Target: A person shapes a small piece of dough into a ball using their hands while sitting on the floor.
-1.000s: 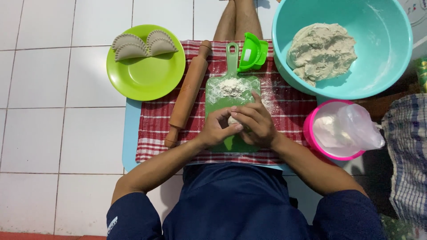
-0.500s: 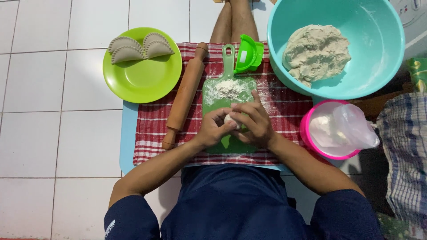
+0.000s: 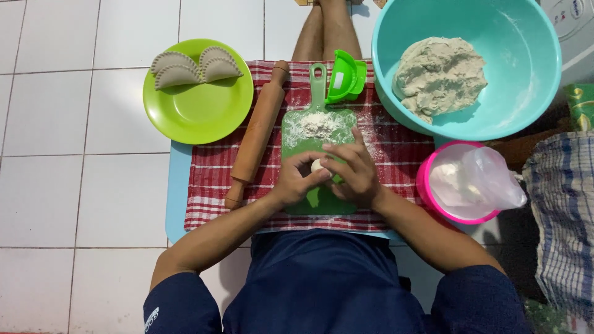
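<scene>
Both my hands meet over a green cutting board on a red checked cloth. My left hand and my right hand are closed together around a small pale ball of dough, of which only a bit shows between the fingers. A heap of white flour lies on the far half of the board. A wooden rolling pin lies slantwise on the cloth just left of the board.
A green plate with two shaped half-moon pastries sits at the far left. A green folding pastry mould lies beyond the board. A turquoise basin holds a dough lump. A pink bowl with a plastic bag stands right.
My hands have stayed on the board, with fingers shifting slightly around the dough ball. The view has drifted a little; nothing else on the cloth has moved.
</scene>
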